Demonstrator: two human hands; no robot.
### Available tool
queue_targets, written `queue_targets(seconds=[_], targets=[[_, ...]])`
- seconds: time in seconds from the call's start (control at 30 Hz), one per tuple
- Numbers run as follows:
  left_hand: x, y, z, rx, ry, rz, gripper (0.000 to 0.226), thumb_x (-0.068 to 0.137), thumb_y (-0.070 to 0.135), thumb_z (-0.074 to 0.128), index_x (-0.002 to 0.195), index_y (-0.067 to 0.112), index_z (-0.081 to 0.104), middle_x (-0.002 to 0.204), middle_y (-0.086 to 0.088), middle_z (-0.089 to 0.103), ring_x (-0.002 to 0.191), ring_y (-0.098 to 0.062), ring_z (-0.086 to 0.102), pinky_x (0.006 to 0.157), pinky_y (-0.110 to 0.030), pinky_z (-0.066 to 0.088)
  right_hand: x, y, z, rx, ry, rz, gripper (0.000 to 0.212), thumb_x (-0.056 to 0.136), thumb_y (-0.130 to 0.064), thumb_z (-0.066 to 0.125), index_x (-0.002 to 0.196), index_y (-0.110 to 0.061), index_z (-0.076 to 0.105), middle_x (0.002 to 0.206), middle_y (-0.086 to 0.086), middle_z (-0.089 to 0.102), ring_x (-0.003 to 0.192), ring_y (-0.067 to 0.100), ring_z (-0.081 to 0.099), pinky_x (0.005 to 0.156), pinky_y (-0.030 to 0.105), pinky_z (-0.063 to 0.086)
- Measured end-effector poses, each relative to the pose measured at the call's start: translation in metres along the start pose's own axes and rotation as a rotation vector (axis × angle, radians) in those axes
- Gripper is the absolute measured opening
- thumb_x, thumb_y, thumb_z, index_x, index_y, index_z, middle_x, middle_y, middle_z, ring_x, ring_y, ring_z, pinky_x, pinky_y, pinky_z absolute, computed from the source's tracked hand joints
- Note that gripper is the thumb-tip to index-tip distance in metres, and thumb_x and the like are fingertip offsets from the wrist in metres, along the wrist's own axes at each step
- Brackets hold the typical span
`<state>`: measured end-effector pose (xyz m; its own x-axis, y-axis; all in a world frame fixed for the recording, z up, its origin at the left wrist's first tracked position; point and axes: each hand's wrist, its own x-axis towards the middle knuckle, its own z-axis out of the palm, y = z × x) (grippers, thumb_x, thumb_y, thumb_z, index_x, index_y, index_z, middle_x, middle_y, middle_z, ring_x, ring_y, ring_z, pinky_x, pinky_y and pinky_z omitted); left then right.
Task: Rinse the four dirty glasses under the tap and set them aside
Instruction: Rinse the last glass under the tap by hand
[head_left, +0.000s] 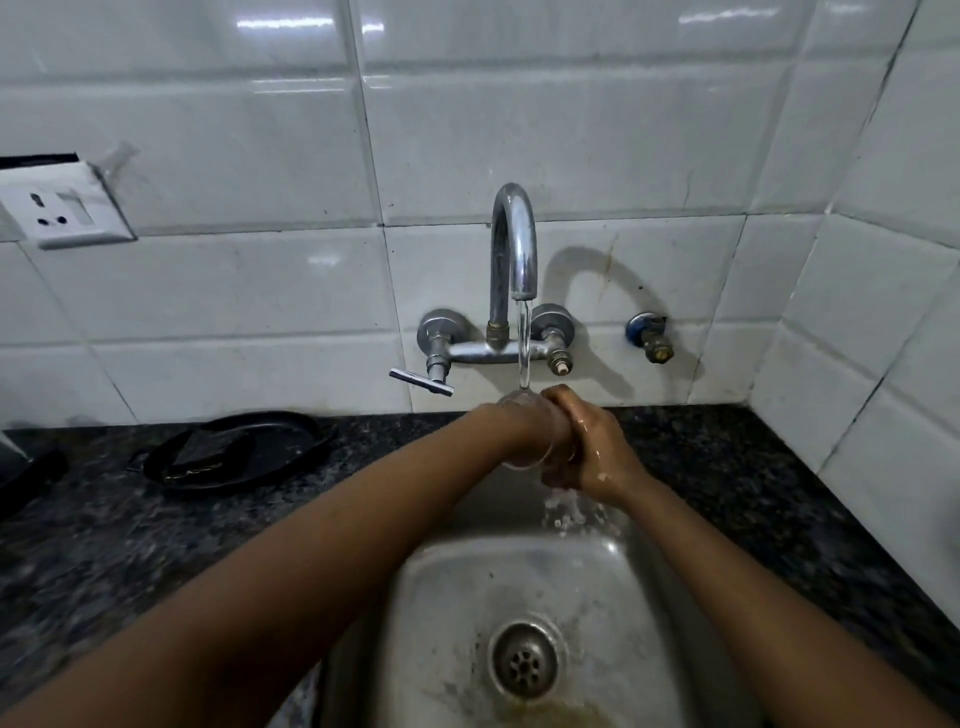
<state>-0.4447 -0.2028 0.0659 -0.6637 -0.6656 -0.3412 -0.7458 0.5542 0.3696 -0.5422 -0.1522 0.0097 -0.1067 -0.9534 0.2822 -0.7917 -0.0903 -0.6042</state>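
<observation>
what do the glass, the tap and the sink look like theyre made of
The glass: clear glass or possibly clear plastic; the left hand shows through its wall.
The tap: chromed or polished metal, judging by bright mirror-like highlights on its curved spout.
The sink: probably stainless steel, with a dull grey sheen, scuffed and stained around the drain.
</observation>
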Motion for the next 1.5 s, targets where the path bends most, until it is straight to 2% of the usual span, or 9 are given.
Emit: queue_targets(seconds=[0.17, 0.43, 0.6, 0.73, 0.8, 0.97, 1.1, 1.23, 1.5], targets=[[-0.015, -0.015, -0.039, -0.431, -0.234, 0.213, 0.028, 0.097, 0.007, 0.037, 0.111, -0.01, 0.054, 0.096, -0.012, 0.06, 0.083, -0.018, 0.055, 0.079, -0.022, 0.047, -0.003, 0.008, 0.004, 0.188, 0.06, 0.189, 0.062, 0.056, -0.01, 0.086, 0.101, -0.019, 0.044, 0.09, -0.005, 0.059, 0.079, 0.013, 0.057, 0.061, 0.012, 0.048], [0.002, -0.015, 0.017, -0.482, 0.91, 0.036, 0.032, 0.093, 0.035, 0.049, 0.083, 0.01, 0.066, 0.073, -0.011, 0.067, 0.062, -0.02, 0.056, 0.058, -0.027, 0.046, -0.006, -0.022, 0.02, -0.169, 0.17, 0.209, 0.107, 0.058, -0.038, 0.084, 0.14, -0.032, 0.016, 0.123, 0.006, 0.058, 0.114, 0.028, 0.054, 0.094, 0.047, 0.047], [-0.006, -0.024, 0.025, -0.856, 0.965, 0.184, 0.029, 0.086, 0.019, 0.061, 0.059, 0.008, 0.058, 0.051, 0.0, 0.048, 0.045, -0.012, 0.042, 0.048, -0.021, 0.036, -0.024, -0.005, 0.013, 0.678, -0.176, 0.179, 0.119, 0.051, -0.02, 0.089, 0.146, -0.034, 0.017, 0.151, 0.0, 0.032, 0.136, 0.019, 0.035, 0.105, 0.037, 0.041], [-0.004, -0.037, 0.021, -1.193, 0.823, 0.21, 0.027, 0.086, 0.016, 0.061, 0.066, -0.002, 0.057, 0.054, -0.011, 0.048, 0.051, -0.018, 0.042, 0.053, -0.028, 0.041, -0.034, -0.012, 0.001, 1.26, -0.409, 0.329, 0.092, 0.064, 0.002, 0.072, 0.136, -0.04, 0.032, 0.123, 0.014, 0.058, 0.096, 0.035, 0.064, 0.069, 0.047, 0.059], [0.0, -0.035, 0.021, -1.183, 0.889, 0.13, 0.033, 0.089, 0.017, 0.059, 0.057, 0.009, 0.054, 0.048, -0.002, 0.047, 0.047, -0.015, 0.041, 0.051, -0.024, 0.037, -0.028, -0.02, 0.001, 1.118, -0.31, 0.361, 0.093, 0.067, 0.005, 0.072, 0.139, -0.034, 0.028, 0.119, 0.012, 0.059, 0.094, 0.031, 0.066, 0.074, 0.047, 0.058], [0.006, -0.019, 0.021, -0.833, 0.92, -0.077, 0.04, 0.086, 0.033, 0.062, 0.055, 0.008, 0.054, 0.05, -0.002, 0.045, 0.05, -0.013, 0.038, 0.051, -0.027, 0.031, -0.02, -0.043, 0.024, -0.078, 0.049, 0.214, 0.121, 0.062, -0.033, 0.081, 0.147, -0.025, -0.005, 0.124, 0.013, 0.054, 0.108, 0.031, 0.059, 0.087, 0.039, 0.052], [0.004, -0.03, 0.019, -1.077, 0.883, -0.019, 0.046, 0.077, 0.028, 0.072, 0.047, 0.018, 0.039, 0.046, -0.001, 0.035, 0.047, -0.016, 0.031, 0.053, -0.031, 0.033, -0.029, -0.025, 0.012, 0.347, -0.171, 0.18, 0.115, 0.053, -0.031, 0.086, 0.144, -0.019, 0.015, 0.137, 0.011, 0.047, 0.119, 0.026, 0.053, 0.094, 0.034, 0.048], [0.0, -0.041, 0.022, -1.406, 0.655, 0.133, 0.041, 0.065, 0.039, 0.079, 0.064, 0.007, 0.054, 0.066, -0.012, 0.047, 0.066, -0.026, 0.042, 0.065, -0.039, 0.041, -0.045, -0.011, 0.008, 0.997, -0.409, 0.365, 0.066, 0.061, -0.011, 0.074, 0.121, -0.016, 0.047, 0.101, 0.013, 0.068, 0.083, 0.027, 0.068, 0.069, 0.038, 0.057], [0.003, -0.021, 0.017, -0.966, 0.837, -0.01, 0.042, 0.087, 0.039, 0.059, 0.057, 0.008, 0.061, 0.043, 0.005, 0.055, 0.03, 0.0, 0.04, 0.04, -0.016, 0.032, -0.039, -0.038, 0.028, -0.212, 0.081, 0.281, 0.075, 0.068, -0.045, 0.075, 0.119, -0.012, 0.032, 0.111, 0.012, 0.062, 0.1, 0.031, 0.062, 0.077, 0.034, 0.051]])
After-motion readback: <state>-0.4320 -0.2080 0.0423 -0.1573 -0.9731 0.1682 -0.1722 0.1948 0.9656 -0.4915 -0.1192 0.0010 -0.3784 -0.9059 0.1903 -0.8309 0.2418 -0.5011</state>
